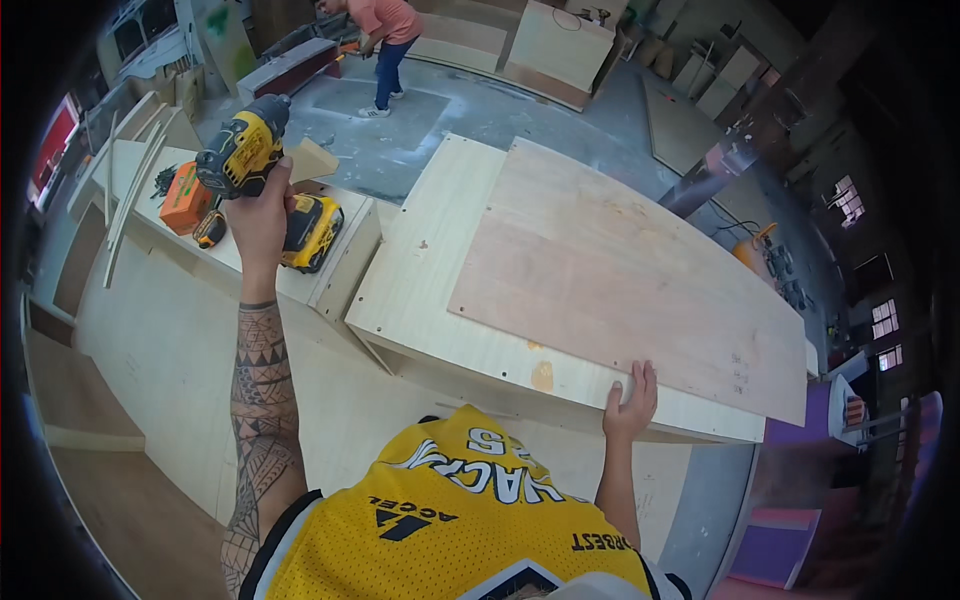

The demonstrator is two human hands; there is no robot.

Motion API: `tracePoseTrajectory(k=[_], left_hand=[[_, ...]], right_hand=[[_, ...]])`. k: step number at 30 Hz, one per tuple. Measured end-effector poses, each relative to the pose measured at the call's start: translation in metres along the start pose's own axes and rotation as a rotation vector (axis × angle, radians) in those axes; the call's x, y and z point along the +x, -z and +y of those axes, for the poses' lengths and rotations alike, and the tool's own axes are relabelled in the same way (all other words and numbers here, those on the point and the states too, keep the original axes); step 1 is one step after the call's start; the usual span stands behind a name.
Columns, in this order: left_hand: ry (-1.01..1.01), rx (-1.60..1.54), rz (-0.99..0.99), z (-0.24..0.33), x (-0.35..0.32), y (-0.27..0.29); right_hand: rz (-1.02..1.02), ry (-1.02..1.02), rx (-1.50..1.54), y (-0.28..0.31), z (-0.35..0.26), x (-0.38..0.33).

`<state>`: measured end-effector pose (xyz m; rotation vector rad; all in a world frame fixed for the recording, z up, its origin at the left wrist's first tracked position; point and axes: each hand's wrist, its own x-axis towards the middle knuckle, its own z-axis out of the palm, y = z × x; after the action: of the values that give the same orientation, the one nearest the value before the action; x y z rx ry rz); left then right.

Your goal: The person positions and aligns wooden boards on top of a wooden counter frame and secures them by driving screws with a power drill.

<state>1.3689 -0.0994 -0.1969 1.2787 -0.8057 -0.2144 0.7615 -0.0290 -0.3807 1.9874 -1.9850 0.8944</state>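
Note:
My left hand (258,220) is wrapped round the grip of a yellow and black cordless drill (245,150). The drill is raised over the left cabinet top, its nose pointing up and away from me, its battery below my fist. My right hand (630,405) rests with fingers stretched out at the near edge of a thin plywood sheet (620,270). This sheet lies at a slant over a larger pale wooden cabinet (410,290), overhanging its right end. Dark screw heads or holes dot the cabinet's exposed left part.
An orange box (187,198) and a tape measure (210,230) sit on the left cabinet top (335,275), near thin wood strips (135,200). Farther off, a person (385,40) bends over a dark red board. An orange-and-grey machine (765,258) stands at the right.

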Motion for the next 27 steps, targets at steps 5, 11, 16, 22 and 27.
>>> tracePoseTrajectory(k=[5,11,16,22,27], left_hand=[[-0.077,-0.057,-0.026,0.003,-0.010,-0.012],[0.029,0.090,-0.113,-0.002,-0.016,0.006],[-0.145,-0.273,-0.233,-0.026,-0.025,0.057],[0.170,-0.575,0.118,-0.030,0.074,0.142],[-0.477,-0.424,0.482,-0.009,0.129,0.226]], right_hand=[[0.021,0.027,0.053,-0.003,0.012,-0.001],[0.025,0.077,0.081,-0.004,0.015,-0.006],[0.027,0.056,0.058,-0.005,0.016,-0.009],[0.055,0.087,0.072,-0.001,0.014,-0.003],[0.041,0.031,0.060,-0.011,0.011,0.003]])
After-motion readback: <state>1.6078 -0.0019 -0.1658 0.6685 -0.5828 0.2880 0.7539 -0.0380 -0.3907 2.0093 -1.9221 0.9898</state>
